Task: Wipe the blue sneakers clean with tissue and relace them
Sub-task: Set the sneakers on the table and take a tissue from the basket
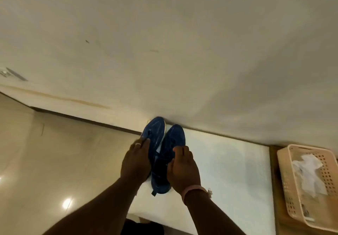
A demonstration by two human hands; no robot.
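Blue sneakers (164, 143) side by side on white counter (228, 170), toes to wall, long axes away from person. Left hand (136, 161) grips left shoe flank; right hand (182, 168) grips right shoe. Both equally near.

You look down at two blue sneakers (165, 148) standing side by side on a white counter (228, 163), toes touching the cream wall (164, 42). Your left hand (136, 161) grips the left sneaker, your right hand (182, 168) the right one, fingers (180, 151) curled over its laces. Well apart at right, a cream basket (287, 185) holds crumpled tissue (309, 172).
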